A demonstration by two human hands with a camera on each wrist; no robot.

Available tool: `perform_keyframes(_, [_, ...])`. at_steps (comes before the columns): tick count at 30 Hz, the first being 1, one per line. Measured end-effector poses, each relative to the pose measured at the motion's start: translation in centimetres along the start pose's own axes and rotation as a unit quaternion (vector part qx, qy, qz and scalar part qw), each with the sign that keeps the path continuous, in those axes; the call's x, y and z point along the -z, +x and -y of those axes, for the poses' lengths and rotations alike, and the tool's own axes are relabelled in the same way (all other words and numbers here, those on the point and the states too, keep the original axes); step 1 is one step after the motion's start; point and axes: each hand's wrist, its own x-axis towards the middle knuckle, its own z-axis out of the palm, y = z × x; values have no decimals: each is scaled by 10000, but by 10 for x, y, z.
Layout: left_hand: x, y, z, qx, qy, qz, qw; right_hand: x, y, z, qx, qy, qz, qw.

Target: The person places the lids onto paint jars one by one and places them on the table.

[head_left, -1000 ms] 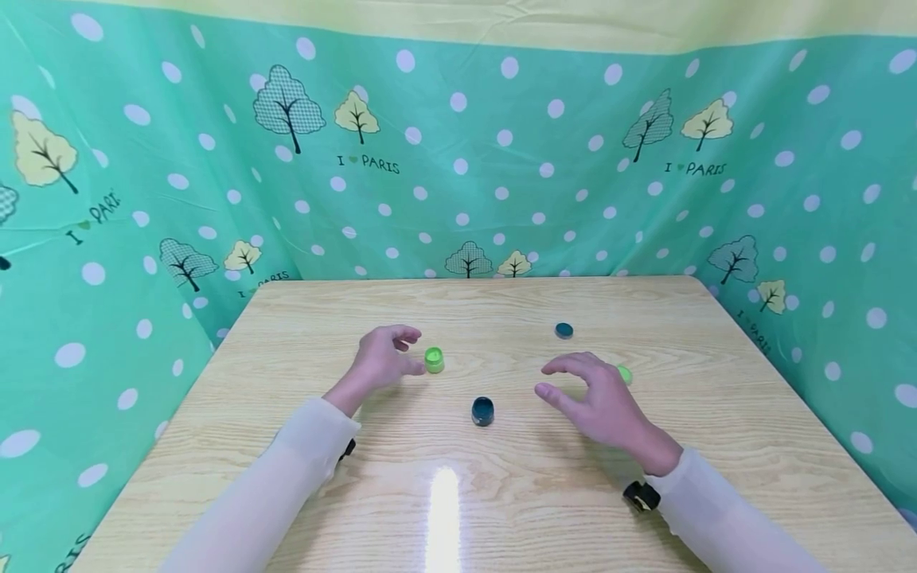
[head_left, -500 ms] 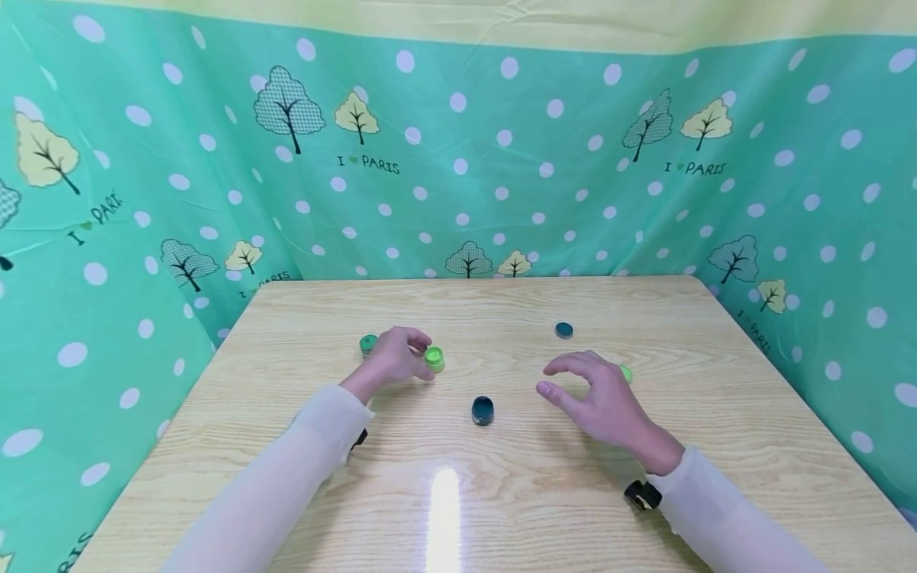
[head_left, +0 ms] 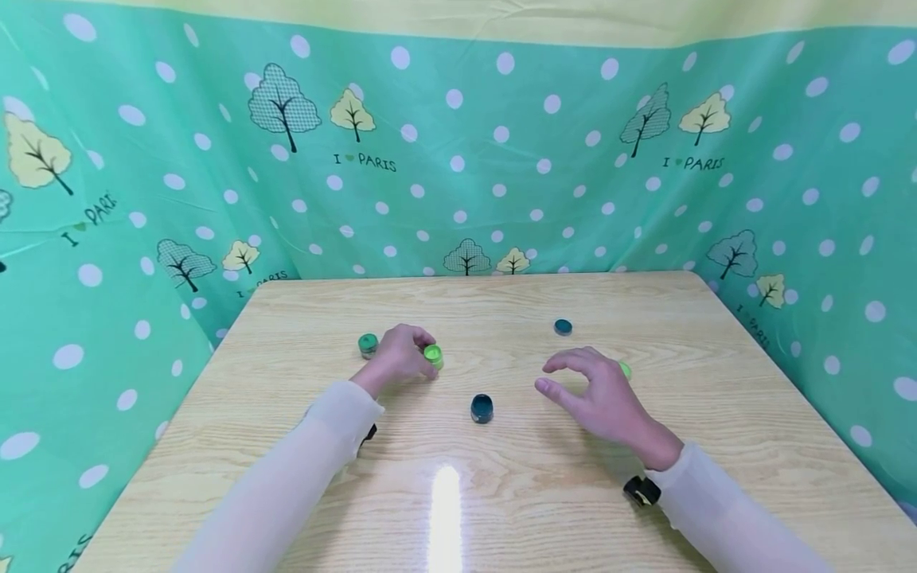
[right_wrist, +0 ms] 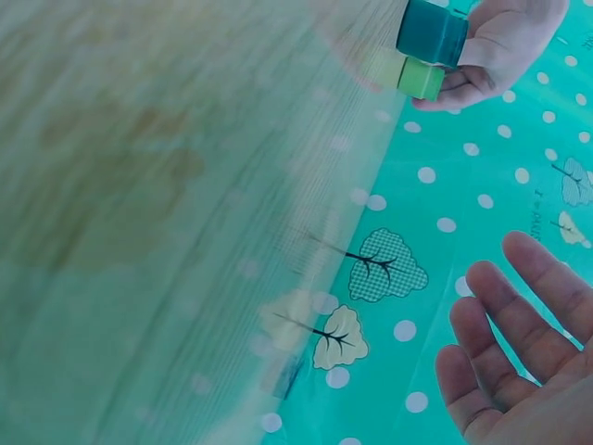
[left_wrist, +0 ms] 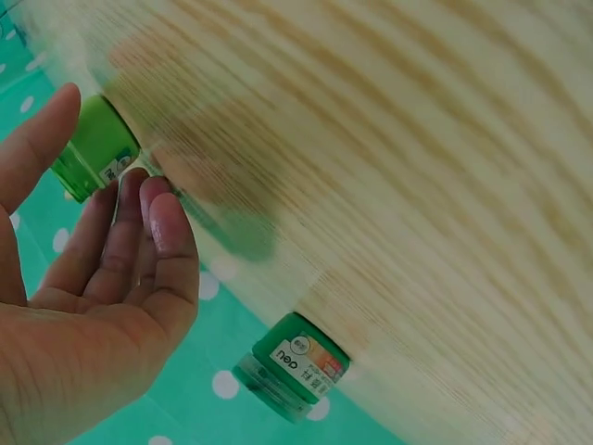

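Observation:
My left hand (head_left: 404,352) has its thumb and fingers around a small light green paint jar (head_left: 434,356), which stands on the table without its lid. In the left wrist view the fingers curl along the sides of this jar (left_wrist: 97,148). A dark teal paint jar (head_left: 482,408), also lidless, stands between the two hands. My right hand (head_left: 600,398) hovers above the table, fingers spread and nothing in them. Just behind it a light green lid (head_left: 626,371) shows in part. Farther back lies a dark teal lid (head_left: 563,327).
A capped green paint jar (head_left: 368,344) stands left of my left hand, its label facing the left wrist camera. The pale wooden table (head_left: 322,509) carries a bright light reflection near its front. A dotted green cloth (head_left: 458,159) hangs around the back and sides.
My left hand has moved right, and its thumb and fingers have come around the light green jar. The capped green jar behind it has come into view. My right hand has stayed nearly still.

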Motion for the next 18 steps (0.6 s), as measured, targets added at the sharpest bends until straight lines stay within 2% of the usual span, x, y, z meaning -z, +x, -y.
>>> perform_keyframes(10, [-5, 3, -4, 89, 360, -105, 9993, -1, 1, 1, -1, 13, 13, 10000])
perform_keyframes(18, [-6, 4, -2, 233, 314, -183, 9991, -2, 2, 0, -8, -40, 19, 10000])
